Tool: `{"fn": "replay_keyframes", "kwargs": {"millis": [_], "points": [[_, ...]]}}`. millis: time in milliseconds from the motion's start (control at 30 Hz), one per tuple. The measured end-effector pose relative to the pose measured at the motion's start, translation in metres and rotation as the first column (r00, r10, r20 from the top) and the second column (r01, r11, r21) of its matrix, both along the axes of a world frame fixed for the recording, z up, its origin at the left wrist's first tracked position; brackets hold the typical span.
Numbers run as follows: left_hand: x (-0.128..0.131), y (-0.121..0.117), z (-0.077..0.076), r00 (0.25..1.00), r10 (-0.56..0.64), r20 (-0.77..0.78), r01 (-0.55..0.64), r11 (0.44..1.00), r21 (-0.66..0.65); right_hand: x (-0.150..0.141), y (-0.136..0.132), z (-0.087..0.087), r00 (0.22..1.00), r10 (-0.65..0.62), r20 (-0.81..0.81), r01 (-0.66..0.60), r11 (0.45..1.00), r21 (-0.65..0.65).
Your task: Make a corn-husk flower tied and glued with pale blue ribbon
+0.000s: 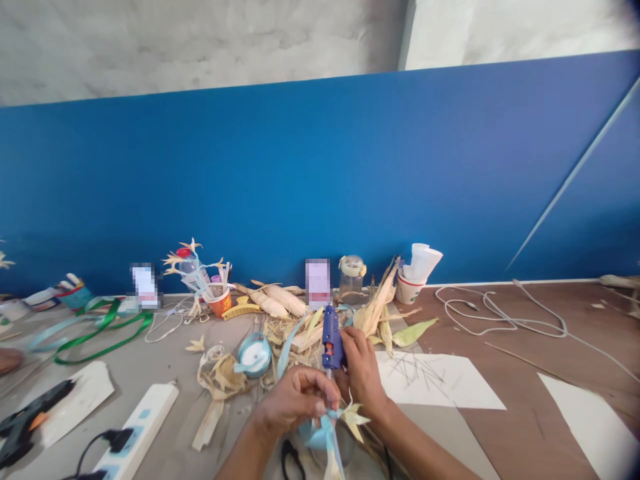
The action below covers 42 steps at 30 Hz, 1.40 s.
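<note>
My right hand is wrapped around a blue glue gun, held upright over the middle of the table. A pale stick shows at the glue gun's lower end, close to my left fingers. My left hand is closed, thumb and fingers pinching a light blue ribbon wound about a stem; the exact grip is partly hidden. Cream corn-husk flowers stick out beside and below the ribbon. Black scissors handles lie just below my left wrist.
Corn husks, a ribbon roll and a glass jar lie ahead. Left are a power strip and a black glue gun. Thin wires rest on white paper at right, near a white cable.
</note>
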<state>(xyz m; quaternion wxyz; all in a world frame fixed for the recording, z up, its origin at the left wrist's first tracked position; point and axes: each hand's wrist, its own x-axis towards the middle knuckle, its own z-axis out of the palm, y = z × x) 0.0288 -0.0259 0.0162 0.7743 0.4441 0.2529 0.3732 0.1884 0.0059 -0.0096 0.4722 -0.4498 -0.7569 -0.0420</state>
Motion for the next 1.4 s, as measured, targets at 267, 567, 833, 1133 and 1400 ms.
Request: {"fn": "replay_keyframes", "kwargs": {"millis": [267,567,833,1133,1400], "points": [[-0.003,-0.002,0.004,0.999,-0.023,-0.030,0.024,0.999,0.028,-0.003,0.002,0.001,0.994,0.014,-0.104,-0.024,0.995,-0.097],[-0.030,0.015,0.015,0.914,0.394,0.097,-0.392,0.919,-0.040,0.008,0.016,0.010,0.716,-0.137,-0.685,-0.224,0.884,-0.411],[-0.025,0.040,0.001,0.598,0.790,0.133,-0.765,0.613,-0.197,0.006,-0.010,0.035,0.340,0.024,-0.940,-0.614,0.763,-0.203],[-0.018,0.036,0.002,0.558,0.828,0.053,-0.821,0.561,-0.106,-0.016,-0.037,0.032,0.738,0.282,-0.614,-0.608,0.672,-0.423],[-0.013,0.032,0.008,0.585,0.805,0.096,-0.792,0.593,-0.143,-0.023,-0.037,0.018,0.807,0.209,-0.552,-0.504,0.731,-0.459]]}}
